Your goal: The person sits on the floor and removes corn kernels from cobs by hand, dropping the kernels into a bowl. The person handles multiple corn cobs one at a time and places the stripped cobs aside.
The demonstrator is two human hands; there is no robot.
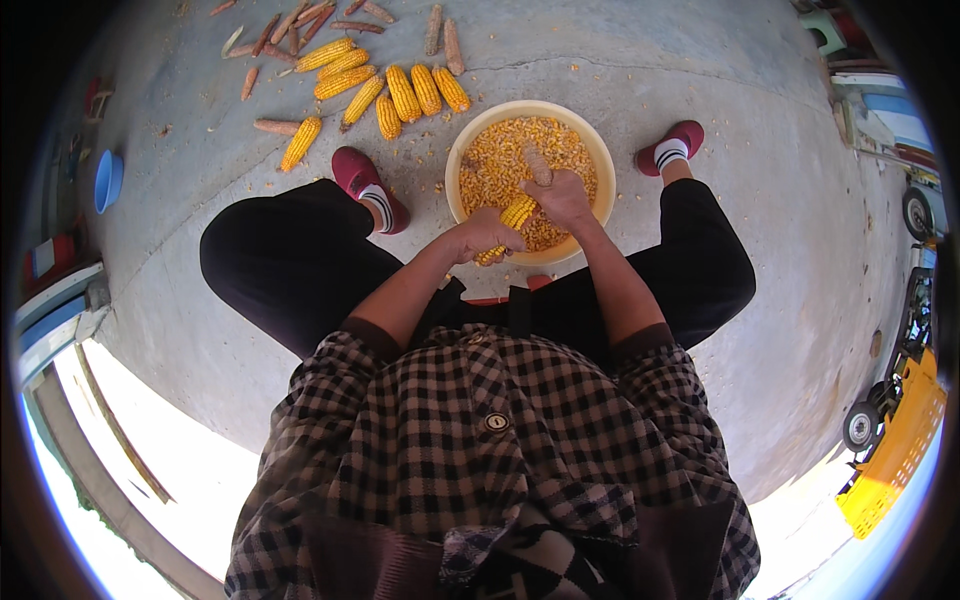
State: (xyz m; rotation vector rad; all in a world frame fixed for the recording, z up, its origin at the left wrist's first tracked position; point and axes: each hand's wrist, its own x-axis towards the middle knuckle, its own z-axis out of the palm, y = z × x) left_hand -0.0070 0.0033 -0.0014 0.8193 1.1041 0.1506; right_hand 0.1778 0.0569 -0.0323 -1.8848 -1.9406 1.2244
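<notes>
Between my feet stands a round cream basin (456,177) holding many loose corn kernels (495,150). Over its near side, my left hand (480,234) grips a yellow ear of corn (517,213) that still carries its rows of kernels. A bare corncob (537,163) is held in my right hand (561,196), its far end pointing away from me over the kernels. The right hand meets the upper end of the yellow ear, where a reddish stripped patch shows. My fingers hide part of both pieces.
Several yellow ears (403,93) lie on the concrete floor (210,217) beyond my left shoe (358,171). Bare cobs (453,46) are scattered farther off. A blue bowl (109,181) sits at the far left. A yellow wheeled vehicle (896,442) stands at the right rim.
</notes>
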